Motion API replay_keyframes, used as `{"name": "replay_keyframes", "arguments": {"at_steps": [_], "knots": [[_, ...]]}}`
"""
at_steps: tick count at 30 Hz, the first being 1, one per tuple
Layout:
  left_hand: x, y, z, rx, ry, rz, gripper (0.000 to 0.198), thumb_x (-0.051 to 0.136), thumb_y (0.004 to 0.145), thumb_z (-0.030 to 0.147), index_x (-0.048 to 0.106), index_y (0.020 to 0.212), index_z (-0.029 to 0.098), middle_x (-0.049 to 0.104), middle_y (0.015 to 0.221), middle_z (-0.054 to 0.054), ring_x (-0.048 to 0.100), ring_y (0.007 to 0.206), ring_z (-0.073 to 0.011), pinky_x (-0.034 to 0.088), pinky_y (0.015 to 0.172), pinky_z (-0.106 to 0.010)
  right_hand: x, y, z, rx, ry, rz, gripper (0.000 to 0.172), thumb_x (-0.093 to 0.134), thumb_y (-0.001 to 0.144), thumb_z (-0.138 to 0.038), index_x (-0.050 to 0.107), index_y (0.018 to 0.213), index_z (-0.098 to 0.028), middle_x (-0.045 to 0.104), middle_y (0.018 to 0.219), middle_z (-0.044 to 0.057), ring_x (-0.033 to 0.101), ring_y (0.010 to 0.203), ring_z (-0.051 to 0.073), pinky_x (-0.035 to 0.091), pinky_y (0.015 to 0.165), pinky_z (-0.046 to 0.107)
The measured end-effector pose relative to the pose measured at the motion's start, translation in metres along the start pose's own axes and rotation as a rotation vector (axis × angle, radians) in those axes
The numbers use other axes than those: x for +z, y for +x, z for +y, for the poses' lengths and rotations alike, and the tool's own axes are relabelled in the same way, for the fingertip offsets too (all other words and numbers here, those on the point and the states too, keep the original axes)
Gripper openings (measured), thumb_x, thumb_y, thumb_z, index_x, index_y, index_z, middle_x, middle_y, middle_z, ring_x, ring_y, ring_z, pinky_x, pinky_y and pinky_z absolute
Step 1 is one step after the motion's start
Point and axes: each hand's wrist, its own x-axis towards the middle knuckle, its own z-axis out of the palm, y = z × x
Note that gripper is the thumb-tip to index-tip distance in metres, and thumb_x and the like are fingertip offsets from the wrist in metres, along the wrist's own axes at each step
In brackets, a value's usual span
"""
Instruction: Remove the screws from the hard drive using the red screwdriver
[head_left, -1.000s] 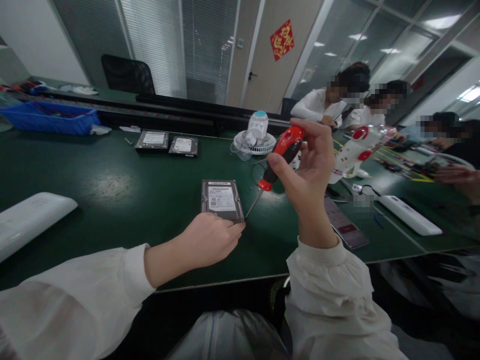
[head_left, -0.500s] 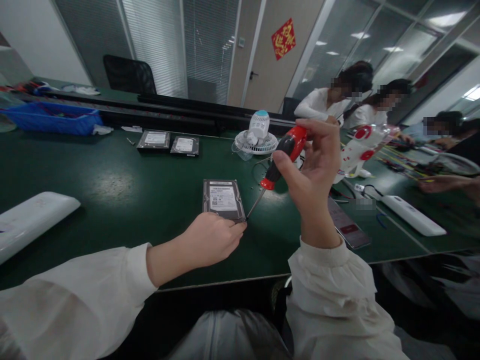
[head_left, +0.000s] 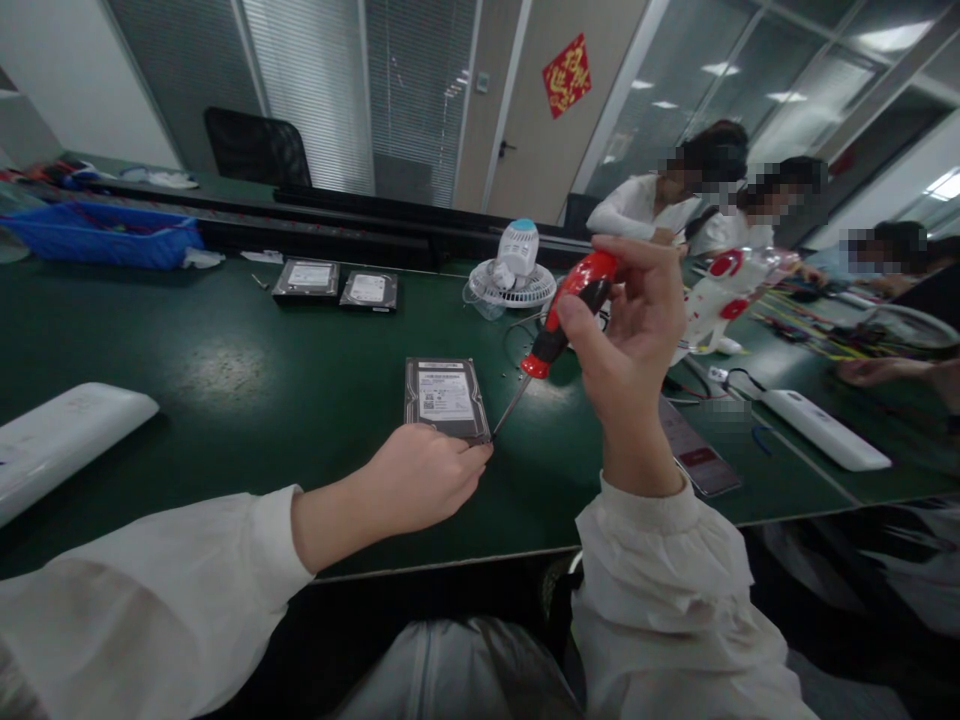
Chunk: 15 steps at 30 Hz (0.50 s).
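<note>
A hard drive (head_left: 444, 392) with a white label lies flat on the green table. My left hand (head_left: 424, 478) is closed at its near edge, the fingertips by the near right corner. In my right hand (head_left: 637, 325) is a red and black screwdriver (head_left: 551, 343), held tilted by its handle between thumb and fingers. Its shaft slants down to the left, and the tip meets the drive's near right corner beside my left fingertips. Whether a screw sits under the tip is too small to tell.
Two more hard drives (head_left: 306, 280) lie farther back. A white fan (head_left: 517, 265) stands behind my right hand, with small screws (head_left: 504, 375) near it. A phone (head_left: 701, 450) and a white power strip (head_left: 829, 430) are at right; a blue basket (head_left: 105, 238) is at far left. Co-workers sit at right.
The screwdriver handle has turned about its axis, showing more red on top, and my right thumb has shifted on it. My left hand and the drive stay in place.
</note>
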Motion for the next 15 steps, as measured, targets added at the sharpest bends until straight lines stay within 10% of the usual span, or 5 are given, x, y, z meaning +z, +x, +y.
{"name": "replay_keyframes", "arguments": {"at_steps": [15], "knots": [[0.0001, -0.0002, 0.0003, 0.009, 0.011, 0.003, 0.021, 0.058, 0.095, 0.022, 0.074, 0.107, 0.016, 0.079, 0.081, -0.003, 0.074, 0.067, -0.0197, 0.051, 0.055, -0.031, -0.0006, 0.0008, 0.0062, -0.02, -0.027, -0.031, 0.046, 0.064, 0.088, -0.053, 0.058, 0.129, -0.035, 0.061, 0.119, 0.003, 0.062, 0.114, 0.027, 0.052, 0.103, 0.057]]}}
